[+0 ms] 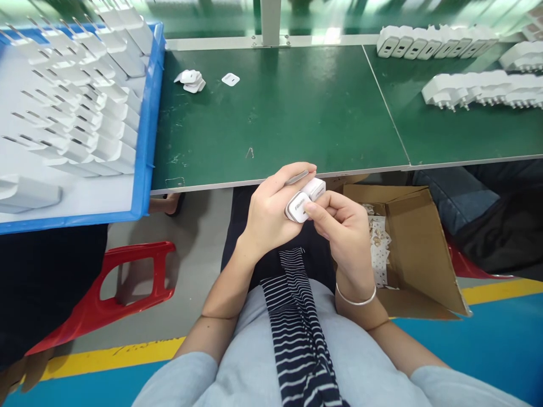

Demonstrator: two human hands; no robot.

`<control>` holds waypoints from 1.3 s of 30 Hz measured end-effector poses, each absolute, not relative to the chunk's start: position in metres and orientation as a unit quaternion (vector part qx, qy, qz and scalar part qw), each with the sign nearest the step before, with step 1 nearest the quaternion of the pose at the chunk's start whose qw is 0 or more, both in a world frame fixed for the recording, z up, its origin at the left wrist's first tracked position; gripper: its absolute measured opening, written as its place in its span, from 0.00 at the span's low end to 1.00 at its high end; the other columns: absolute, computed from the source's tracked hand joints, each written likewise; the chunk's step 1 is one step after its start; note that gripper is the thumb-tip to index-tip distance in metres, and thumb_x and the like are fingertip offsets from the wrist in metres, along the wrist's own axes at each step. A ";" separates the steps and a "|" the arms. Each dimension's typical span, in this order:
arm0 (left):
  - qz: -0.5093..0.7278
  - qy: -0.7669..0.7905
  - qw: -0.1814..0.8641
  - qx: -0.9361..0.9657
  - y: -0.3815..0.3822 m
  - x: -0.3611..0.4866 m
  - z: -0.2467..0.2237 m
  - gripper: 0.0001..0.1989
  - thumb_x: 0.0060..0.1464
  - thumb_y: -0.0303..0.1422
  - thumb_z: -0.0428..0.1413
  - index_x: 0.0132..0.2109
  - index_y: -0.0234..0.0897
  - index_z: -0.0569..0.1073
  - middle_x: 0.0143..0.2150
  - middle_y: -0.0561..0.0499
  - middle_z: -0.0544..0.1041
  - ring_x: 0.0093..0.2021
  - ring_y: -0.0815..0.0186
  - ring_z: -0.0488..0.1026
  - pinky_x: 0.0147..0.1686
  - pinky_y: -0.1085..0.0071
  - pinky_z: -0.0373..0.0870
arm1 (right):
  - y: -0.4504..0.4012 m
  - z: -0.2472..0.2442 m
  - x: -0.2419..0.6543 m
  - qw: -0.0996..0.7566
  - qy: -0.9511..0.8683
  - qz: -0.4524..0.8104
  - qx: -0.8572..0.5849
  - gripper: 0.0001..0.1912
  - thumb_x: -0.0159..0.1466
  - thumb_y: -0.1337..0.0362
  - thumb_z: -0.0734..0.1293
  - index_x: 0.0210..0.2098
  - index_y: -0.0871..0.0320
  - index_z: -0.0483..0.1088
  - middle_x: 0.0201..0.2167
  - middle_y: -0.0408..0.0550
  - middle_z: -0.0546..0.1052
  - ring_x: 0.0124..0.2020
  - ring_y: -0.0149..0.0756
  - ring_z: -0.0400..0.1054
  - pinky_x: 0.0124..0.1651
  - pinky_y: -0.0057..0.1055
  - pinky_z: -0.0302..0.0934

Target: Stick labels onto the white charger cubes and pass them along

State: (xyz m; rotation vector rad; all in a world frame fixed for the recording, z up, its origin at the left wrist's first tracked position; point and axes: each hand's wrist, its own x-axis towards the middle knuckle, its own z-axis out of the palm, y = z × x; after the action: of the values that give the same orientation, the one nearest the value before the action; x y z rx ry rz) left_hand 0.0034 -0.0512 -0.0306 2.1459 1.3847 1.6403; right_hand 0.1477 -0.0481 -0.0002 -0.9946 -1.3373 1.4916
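My left hand (269, 212) grips a small white charger plug (299, 204) just below the front edge of the green table (280, 113); a metal prong shows under its forefinger. My right hand (343, 232), with a thin bracelet on the wrist, pinches the label end of the same charger with thumb and forefinger. Both hands are held over my lap, close together and touching the plug.
A blue tray (146, 141) with several rows of white chargers stands at the left. A few loose white parts (190, 80) lie at the table's back. More chargers (479, 90) are lined up at the right. An open cardboard box (407, 249) and a red stool (127, 282) stand on the floor.
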 end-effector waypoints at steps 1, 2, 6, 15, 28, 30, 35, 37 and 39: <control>0.546 0.449 0.056 0.705 -0.051 0.004 -0.031 0.17 0.61 0.25 0.57 0.56 0.38 0.75 0.56 0.43 0.78 0.54 0.60 0.78 0.51 0.61 0.80 | -0.048 -0.001 0.148 0.438 -0.546 0.588 -0.406 0.18 0.64 0.63 0.72 0.21 0.58 0.64 0.17 0.34 0.58 0.19 0.22 0.46 0.21 0.26 0.41; 0.555 0.444 0.059 0.702 -0.050 0.004 -0.031 0.17 0.60 0.25 0.57 0.56 0.37 0.75 0.56 0.43 0.78 0.54 0.60 0.78 0.52 0.61 0.80 | -0.047 -0.001 0.148 0.439 -0.555 0.574 -0.412 0.20 0.63 0.63 0.73 0.20 0.58 0.63 0.17 0.35 0.58 0.19 0.22 0.47 0.22 0.26 0.41; 0.593 0.437 0.111 0.667 -0.049 0.008 -0.030 0.16 0.59 0.27 0.60 0.54 0.39 0.77 0.55 0.44 0.79 0.55 0.59 0.77 0.53 0.59 0.79 | -0.048 -0.002 0.149 0.457 -0.563 0.559 -0.402 0.21 0.62 0.63 0.75 0.19 0.58 0.63 0.16 0.35 0.58 0.19 0.22 0.47 0.21 0.26 0.41; 0.636 0.400 0.195 0.630 -0.047 0.008 -0.027 0.17 0.59 0.33 0.64 0.55 0.45 0.78 0.56 0.47 0.78 0.56 0.57 0.77 0.55 0.55 0.80 | -0.053 -0.006 0.150 0.515 -0.551 0.587 -0.294 0.18 0.70 0.60 0.68 0.24 0.58 0.69 0.14 0.36 0.60 0.16 0.24 0.51 0.19 0.26 0.44; 0.628 0.435 0.140 0.630 -0.053 0.011 -0.026 0.16 0.58 0.29 0.61 0.54 0.41 0.78 0.55 0.43 0.79 0.53 0.59 0.78 0.51 0.59 0.80 | -0.062 -0.009 0.139 0.491 -0.651 0.422 -0.398 0.18 0.59 0.67 0.76 0.22 0.57 0.63 0.16 0.34 0.62 0.18 0.23 0.53 0.21 0.25 0.48; 0.621 0.438 0.119 0.640 -0.061 0.006 -0.019 0.18 0.57 0.29 0.61 0.55 0.39 0.77 0.55 0.41 0.79 0.52 0.58 0.79 0.50 0.59 0.81 | -0.063 -0.012 0.142 0.490 -0.655 0.449 -0.360 0.17 0.60 0.69 0.76 0.23 0.57 0.65 0.17 0.35 0.63 0.18 0.24 0.55 0.22 0.25 0.49; 0.484 0.535 -0.024 0.692 -0.114 -0.052 0.035 0.21 0.58 0.24 0.58 0.58 0.39 0.74 0.58 0.42 0.77 0.56 0.59 0.78 0.54 0.63 0.79 | -0.059 -0.033 0.145 0.538 -0.624 0.522 -0.221 0.08 0.64 0.71 0.71 0.29 0.57 0.71 0.20 0.39 0.68 0.21 0.29 0.60 0.24 0.30 0.51; 0.328 0.627 -0.103 0.699 -0.140 -0.083 0.067 0.20 0.58 0.22 0.55 0.57 0.36 0.74 0.60 0.41 0.76 0.57 0.55 0.77 0.56 0.61 0.78 | -0.057 -0.040 0.143 0.533 -0.620 0.528 -0.228 0.09 0.64 0.71 0.71 0.28 0.57 0.71 0.20 0.39 0.67 0.21 0.28 0.59 0.24 0.30 0.50; 0.109 0.728 -0.163 0.657 -0.157 -0.110 0.093 0.20 0.54 0.20 0.51 0.53 0.33 0.76 0.59 0.39 0.75 0.53 0.50 0.79 0.49 0.58 0.80 | -0.056 -0.044 0.139 0.509 -0.631 0.520 -0.270 0.11 0.64 0.71 0.71 0.26 0.57 0.70 0.19 0.38 0.66 0.20 0.27 0.58 0.24 0.30 0.50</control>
State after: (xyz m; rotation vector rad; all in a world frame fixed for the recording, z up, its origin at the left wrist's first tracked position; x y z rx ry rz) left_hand -0.1104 -0.1567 0.0933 2.3089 2.5598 0.3845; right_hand 0.1392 -0.0558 -0.0440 -0.6496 -1.5193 1.2519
